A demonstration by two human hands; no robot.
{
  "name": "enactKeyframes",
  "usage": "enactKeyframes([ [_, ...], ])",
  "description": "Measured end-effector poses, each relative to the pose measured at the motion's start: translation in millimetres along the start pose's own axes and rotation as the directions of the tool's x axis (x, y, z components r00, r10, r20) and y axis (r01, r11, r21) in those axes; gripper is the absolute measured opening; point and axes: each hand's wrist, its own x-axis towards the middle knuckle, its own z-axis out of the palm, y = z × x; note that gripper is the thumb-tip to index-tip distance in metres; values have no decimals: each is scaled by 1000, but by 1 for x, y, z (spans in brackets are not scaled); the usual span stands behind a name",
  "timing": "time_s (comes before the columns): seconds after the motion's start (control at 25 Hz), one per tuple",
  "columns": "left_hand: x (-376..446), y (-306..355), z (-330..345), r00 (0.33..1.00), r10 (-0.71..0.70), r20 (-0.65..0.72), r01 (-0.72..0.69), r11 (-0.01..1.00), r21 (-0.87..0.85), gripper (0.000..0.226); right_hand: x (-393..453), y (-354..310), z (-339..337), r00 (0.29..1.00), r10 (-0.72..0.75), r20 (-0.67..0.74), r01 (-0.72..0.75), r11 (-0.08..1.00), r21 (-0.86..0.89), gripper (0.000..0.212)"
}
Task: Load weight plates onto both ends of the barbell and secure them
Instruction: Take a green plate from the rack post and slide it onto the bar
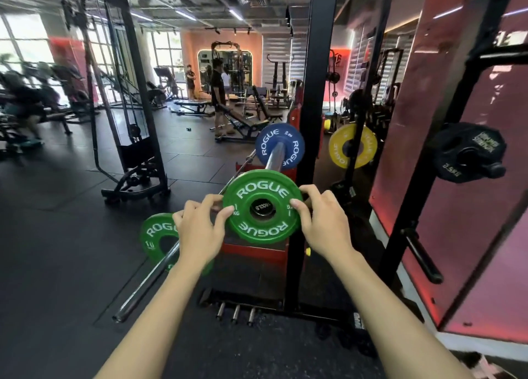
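A green Rogue weight plate [263, 207] sits at the near end of the barbell sleeve [275, 157], the sleeve's end cap showing in its hole. My left hand [200, 227] grips its left rim and my right hand [320, 221] grips its right rim. Farther along the same sleeve is a blue Rogue plate [264, 144]. A second green plate [157, 235] sits on another bar [148, 281] lying low at the left, partly hidden behind my left hand.
A black rack upright [311, 92] stands just right of the barbell. A yellow plate [353, 147] and a black 2.5 kg plate [468, 152] hang on storage pegs to the right. A cable machine [134, 155] stands left. People and benches fill the far room.
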Motion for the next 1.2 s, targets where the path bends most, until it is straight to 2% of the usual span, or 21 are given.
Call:
enactKeyframes([
  [0.24, 22, -33, 30, 992, 47, 119, -40, 997, -61, 23, -1, 4, 34, 993, 102, -51, -105, 992, -69, 30],
  [0.36, 33, -35, 44, 990, 72, 122, -58, 992, -111, 21, 7, 9, 39, 986, 132, -97, -142, 984, -108, 30],
  [0.6, 64, -36, 63, 978, 77, 193, -57, 993, -104, 26, 37, 14, 58, 974, 183, -130, -200, 971, -132, 31],
  [0.72, 69, -42, 67, 974, 121, 193, -101, 989, -111, 32, 38, 20, 63, 976, 156, -154, -176, 977, -123, 35],
  [0.88, 86, -45, 72, 971, 165, 174, -149, 983, -104, 54, 49, 25, 69, 986, 65, -152, -92, 979, -183, 52],
  [1.04, 102, -46, 88, 983, 127, 130, -114, 988, -106, 58, 68, 35, 78, 973, 126, -192, -158, 974, -163, 66],
  [1.2, 121, -50, 118, 989, 132, 70, -123, 986, -112, 60, 96, 51, 93, 973, 94, -211, -126, 982, -143, 66],
])
